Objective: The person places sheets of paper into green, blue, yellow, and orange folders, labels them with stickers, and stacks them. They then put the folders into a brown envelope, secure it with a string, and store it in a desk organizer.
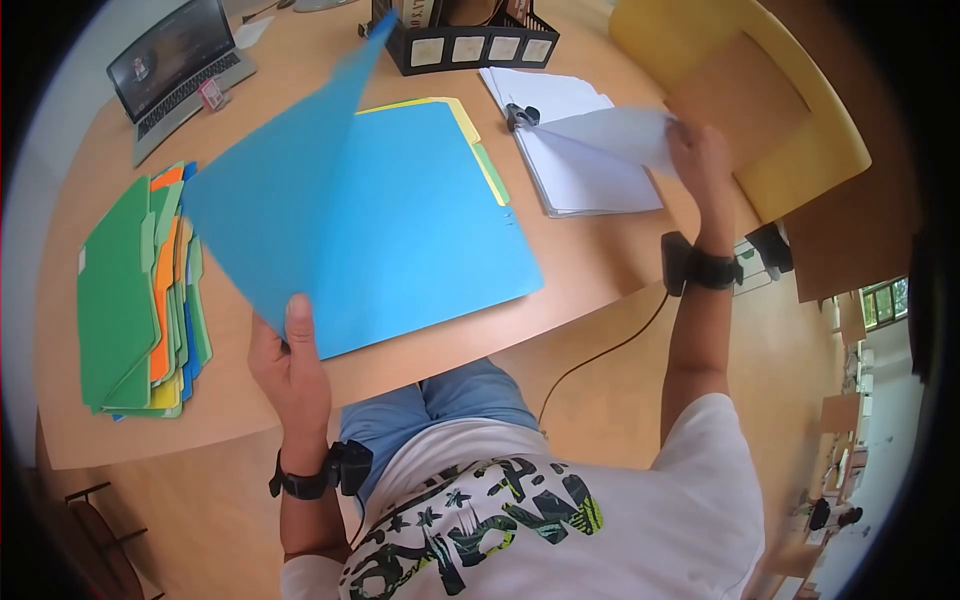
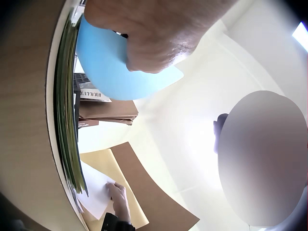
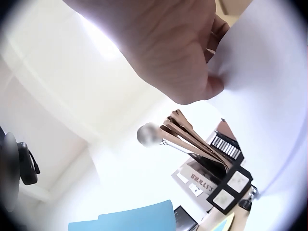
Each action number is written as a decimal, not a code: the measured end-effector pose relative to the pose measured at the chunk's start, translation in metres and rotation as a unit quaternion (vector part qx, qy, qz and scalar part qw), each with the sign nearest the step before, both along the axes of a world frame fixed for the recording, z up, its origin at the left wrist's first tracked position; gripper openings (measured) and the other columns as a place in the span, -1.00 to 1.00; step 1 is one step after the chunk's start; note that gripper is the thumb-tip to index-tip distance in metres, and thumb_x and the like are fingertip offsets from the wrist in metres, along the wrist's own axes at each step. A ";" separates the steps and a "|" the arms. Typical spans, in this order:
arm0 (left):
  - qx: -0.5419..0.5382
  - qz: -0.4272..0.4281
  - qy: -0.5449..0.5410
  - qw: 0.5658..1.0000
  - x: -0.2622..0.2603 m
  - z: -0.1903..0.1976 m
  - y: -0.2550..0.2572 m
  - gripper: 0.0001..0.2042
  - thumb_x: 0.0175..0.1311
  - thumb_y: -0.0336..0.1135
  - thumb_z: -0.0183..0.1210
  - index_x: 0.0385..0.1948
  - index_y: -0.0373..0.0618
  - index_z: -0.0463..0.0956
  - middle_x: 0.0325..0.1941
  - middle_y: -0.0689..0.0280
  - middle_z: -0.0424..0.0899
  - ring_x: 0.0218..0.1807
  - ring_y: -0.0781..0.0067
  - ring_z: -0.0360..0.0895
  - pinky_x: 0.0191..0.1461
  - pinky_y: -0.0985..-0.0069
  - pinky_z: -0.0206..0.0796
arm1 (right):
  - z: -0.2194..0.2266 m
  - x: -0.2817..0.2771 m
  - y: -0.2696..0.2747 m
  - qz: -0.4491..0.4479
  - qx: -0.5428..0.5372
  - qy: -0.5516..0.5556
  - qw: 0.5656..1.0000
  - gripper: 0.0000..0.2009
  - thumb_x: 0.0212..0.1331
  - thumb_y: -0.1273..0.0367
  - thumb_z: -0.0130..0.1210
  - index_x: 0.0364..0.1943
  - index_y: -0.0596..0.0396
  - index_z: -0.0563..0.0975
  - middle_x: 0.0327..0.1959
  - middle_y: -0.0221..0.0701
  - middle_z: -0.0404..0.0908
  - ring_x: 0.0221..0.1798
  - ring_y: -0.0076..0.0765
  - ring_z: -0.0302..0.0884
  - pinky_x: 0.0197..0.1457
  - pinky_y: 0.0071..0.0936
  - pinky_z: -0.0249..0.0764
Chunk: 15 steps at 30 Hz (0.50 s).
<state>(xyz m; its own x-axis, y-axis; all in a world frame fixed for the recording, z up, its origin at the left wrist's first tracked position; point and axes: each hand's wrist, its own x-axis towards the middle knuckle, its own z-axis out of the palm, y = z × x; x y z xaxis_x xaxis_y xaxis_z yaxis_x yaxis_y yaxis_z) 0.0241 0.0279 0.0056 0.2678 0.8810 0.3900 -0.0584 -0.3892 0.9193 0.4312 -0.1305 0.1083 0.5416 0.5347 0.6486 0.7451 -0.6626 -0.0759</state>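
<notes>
In the head view the left hand (image 1: 292, 375) holds the raised cover of a blue folder (image 1: 430, 220) near its lower left corner, thumb on top. Yellow and green folder tabs show beneath it. To the right, the right hand (image 1: 700, 165) pinches the lifted corner of a white sheet (image 1: 620, 137) from a paper stack (image 1: 590, 190); a black clip (image 1: 521, 117) sits at the stack's left edge. The right wrist view shows the thumb on the white sheet (image 3: 269, 96). Up close in the left wrist view, the left hand (image 2: 149, 33) covers part of the blue cover (image 2: 106, 67).
Green, orange and blue folders (image 1: 120, 300) lie piled at the table's left. A laptop (image 1: 180, 75) stands at the back left, a black organizer (image 1: 470, 48) at the back. A yellow chair (image 1: 840, 130) adjoins the right edge. A cable hangs near the right wrist.
</notes>
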 end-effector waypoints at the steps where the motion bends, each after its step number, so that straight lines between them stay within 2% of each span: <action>1: -0.001 0.014 -0.016 1.000 0.001 -0.001 0.000 -0.68 0.40 -0.19 0.00 -0.15 -0.34 0.47 -0.28 0.38 0.52 -0.27 0.68 0.35 -0.17 0.67 0.22 | 0.009 0.000 -0.001 0.004 -0.010 -0.061 0.998 -0.74 0.11 0.29 -0.02 -0.16 0.01 0.59 -0.35 -0.20 0.62 -0.28 -0.06 0.58 -0.21 -0.25 0.47; 4: -0.019 0.032 -0.068 0.997 -0.001 -0.007 0.002 -0.69 0.41 -0.19 -0.02 -0.16 -0.33 0.47 -0.26 0.37 0.53 -0.23 0.67 0.39 -0.13 0.65 0.26 | 0.037 -0.019 0.000 0.032 0.073 -0.146 0.986 -0.79 0.14 0.35 0.00 -0.19 0.01 0.59 -0.32 -0.23 0.62 -0.29 -0.09 0.59 -0.21 -0.32 0.47; 7: -0.063 0.026 -0.105 0.992 -0.010 -0.015 0.004 -0.70 0.42 -0.20 -0.05 -0.14 -0.31 0.46 -0.21 0.35 0.53 -0.18 0.64 0.41 -0.07 0.64 0.28 | 0.052 -0.085 0.009 0.069 0.138 -0.164 0.974 -0.83 0.16 0.42 0.01 -0.21 0.04 0.58 -0.34 -0.27 0.61 -0.33 -0.14 0.58 -0.23 -0.41 0.48; 9: -0.079 0.015 -0.125 0.989 -0.013 -0.017 0.004 -0.70 0.43 -0.21 -0.06 -0.10 -0.31 0.43 -0.15 0.32 0.52 -0.13 0.63 0.41 -0.02 0.62 0.28 | 0.053 -0.122 0.012 0.144 0.191 -0.145 0.960 -0.83 0.16 0.49 0.00 -0.20 0.08 0.58 -0.40 -0.29 0.60 -0.38 -0.24 0.57 -0.27 -0.47 0.47; 11: -0.075 0.001 -0.149 0.986 -0.011 -0.017 0.002 -0.70 0.44 -0.22 -0.08 -0.05 -0.31 0.41 -0.09 0.29 0.51 -0.08 0.60 0.41 0.02 0.60 0.28 | 0.049 -0.159 0.019 0.201 0.217 -0.172 0.940 -0.80 0.12 0.57 0.01 -0.19 0.12 0.58 -0.42 -0.29 0.60 -0.40 -0.35 0.56 -0.30 -0.49 0.47; 12: -0.076 0.002 -0.154 0.985 -0.009 -0.016 0.000 -0.69 0.44 -0.22 -0.09 -0.03 -0.31 0.39 -0.06 0.29 0.50 -0.06 0.60 0.40 0.04 0.59 0.28 | 0.037 -0.173 0.021 0.212 0.182 -0.138 0.950 -0.77 0.05 0.63 0.03 -0.20 0.15 0.58 -0.37 -0.29 0.62 -0.38 -0.42 0.57 -0.30 -0.52 0.46; 13: -0.075 0.002 -0.159 0.984 -0.008 -0.015 -0.001 -0.69 0.45 -0.23 -0.10 -0.01 -0.32 0.37 -0.04 0.28 0.49 -0.03 0.59 0.40 0.06 0.58 0.28 | 0.028 -0.191 0.030 0.272 0.137 -0.103 0.947 -0.72 -0.04 0.66 0.05 -0.21 0.12 0.59 -0.36 -0.31 0.62 -0.37 -0.39 0.59 -0.30 -0.51 0.47; 14: -0.074 0.000 -0.164 0.984 -0.008 -0.014 -0.002 -0.69 0.45 -0.24 -0.11 0.01 -0.32 0.36 -0.02 0.27 0.48 -0.01 0.59 0.39 0.07 0.57 0.27 | 0.014 -0.196 0.045 0.373 0.092 -0.113 0.916 -0.68 -0.08 0.64 0.05 -0.19 0.07 0.57 -0.35 -0.35 0.61 -0.38 -0.36 0.57 -0.33 -0.47 0.48; 15: -0.075 -0.003 -0.163 0.984 -0.008 -0.013 -0.003 -0.69 0.45 -0.24 -0.11 0.02 -0.32 0.35 -0.01 0.27 0.47 -0.01 0.59 0.39 0.08 0.57 0.27 | 0.001 -0.208 0.054 0.377 0.012 -0.101 0.920 -0.65 -0.12 0.61 0.07 -0.16 0.03 0.54 -0.31 -0.37 0.59 -0.36 -0.33 0.54 -0.37 -0.43 0.47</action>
